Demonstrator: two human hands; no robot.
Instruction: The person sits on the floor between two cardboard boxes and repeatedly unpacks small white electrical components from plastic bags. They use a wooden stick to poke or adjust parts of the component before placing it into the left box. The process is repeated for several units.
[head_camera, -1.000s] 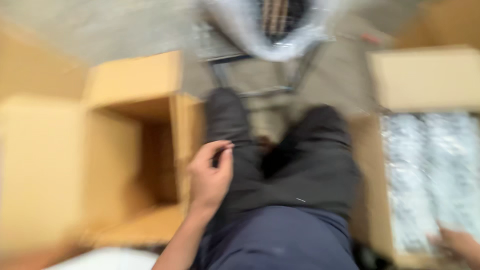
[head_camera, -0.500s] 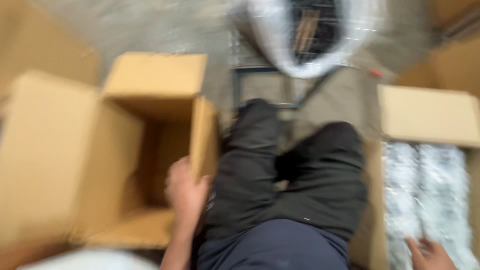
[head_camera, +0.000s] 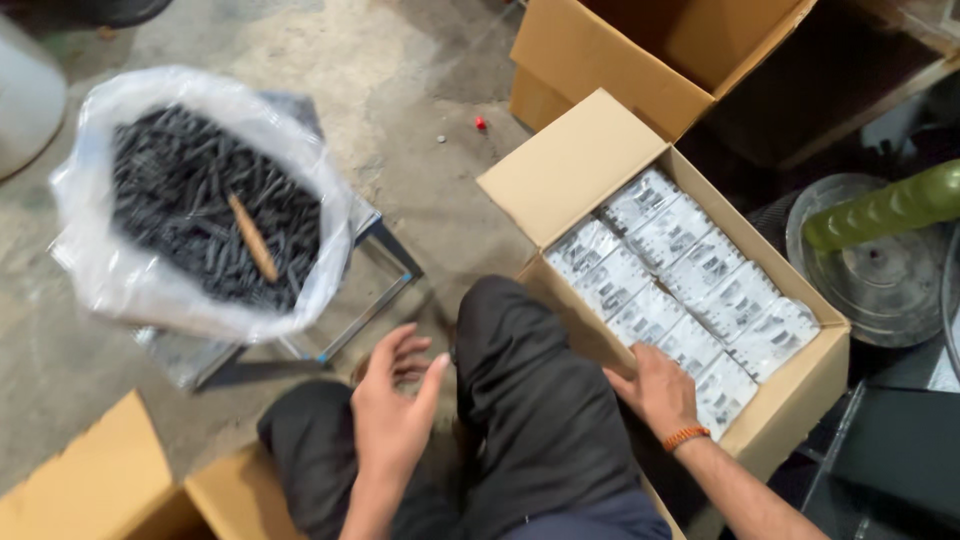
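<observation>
Presently, the right hand (head_camera: 660, 388) rests open on the wrapped packets (head_camera: 690, 290) filling the cardboard box (head_camera: 570, 165) beside the right knee; nothing is gripped. Packets are judged light, film-slick, best pinched at the edges. The left hand (head_camera: 392, 408) is held open, empty

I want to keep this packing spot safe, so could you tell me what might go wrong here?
1. The clear plastic bag heaped with small dark pieces sits on a light metal frame right by the person's knee; a bump might tip it and spill them.
2. The right hand rests on wrapped packs at the near wall of the open cardboard box; leaning there might crush them.
3. The small red bit loose on the floor could be trodden on.
</observation>
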